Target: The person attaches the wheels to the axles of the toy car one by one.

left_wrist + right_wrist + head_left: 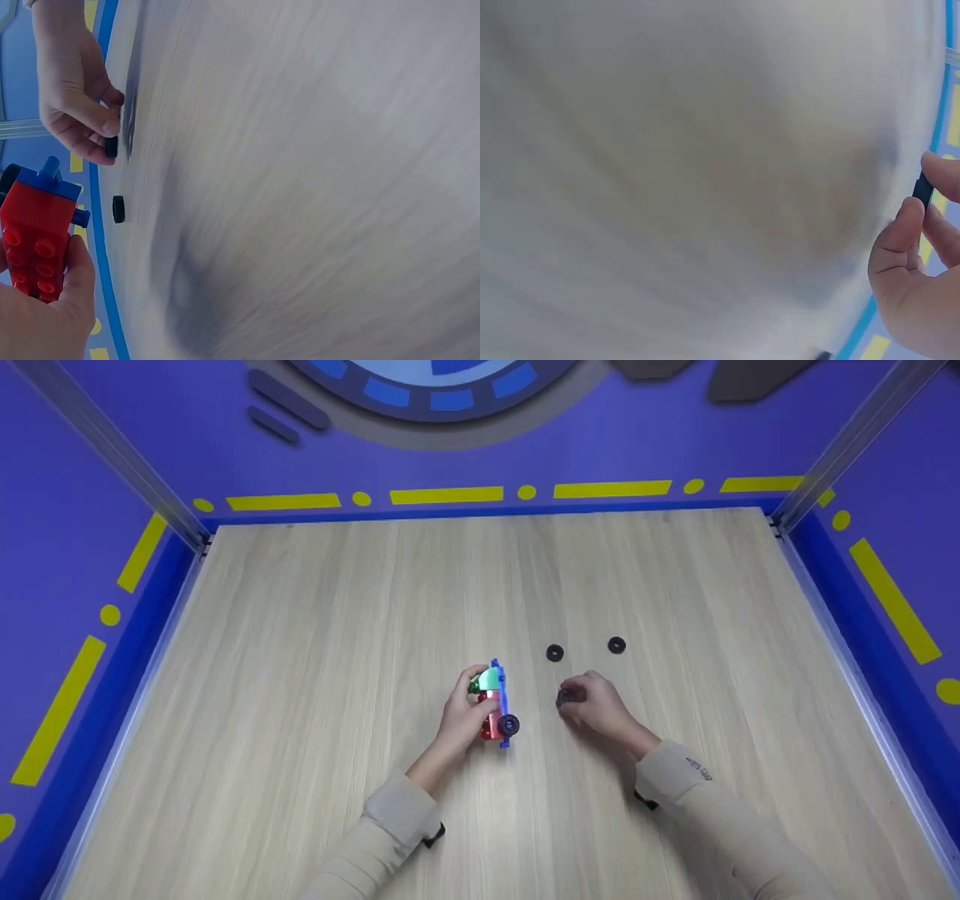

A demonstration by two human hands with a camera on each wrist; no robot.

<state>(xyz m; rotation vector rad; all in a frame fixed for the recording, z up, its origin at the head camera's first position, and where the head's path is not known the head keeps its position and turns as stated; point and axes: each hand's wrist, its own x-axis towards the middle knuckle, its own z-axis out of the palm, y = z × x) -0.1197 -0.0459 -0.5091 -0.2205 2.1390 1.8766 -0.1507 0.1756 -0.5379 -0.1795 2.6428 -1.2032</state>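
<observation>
My left hand [466, 712] grips a toy car [492, 706] built of red and green blocks on a blue base. One black wheel [508, 725] sits on the car's near end, facing right. In the left wrist view the red block [39, 232] shows its studs, and a bare blue axle peg [81, 217] sticks out beside the thumb. To the right, my right hand [598, 709] pinches a loose black wheel [923, 190] between thumb and fingers, close over the table. Fingers partly hide that wheel in the head view.
Two more black wheels lie on the wooden table [337, 645] beyond my right hand, a nearer-left wheel [554, 652] and a right wheel [616, 645]. Blue-purple panels [480, 465] with yellow marks wall in the table's back and sides.
</observation>
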